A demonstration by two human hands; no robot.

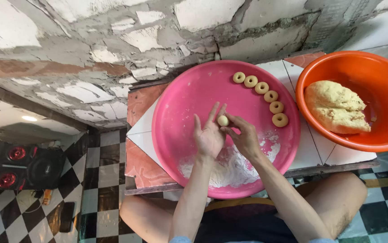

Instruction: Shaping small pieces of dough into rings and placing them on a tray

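The grip is shared: the left hand (208,135) lies palm-up and spread with a small round dough ball (222,120) resting at its fingertips, while the right hand (244,137) has its fingertips pinched on that ball from the right side, so both hands touch it above the middle of the pink tray (176,130). That tray sits on the tiled bench (142,123) and carries a curved row of six dough rings (262,98) along its far right edge and a patch of white flour (230,168) near its front. Just beside it to the right, an orange bowl (383,81) holds a large lump of dough (335,107).
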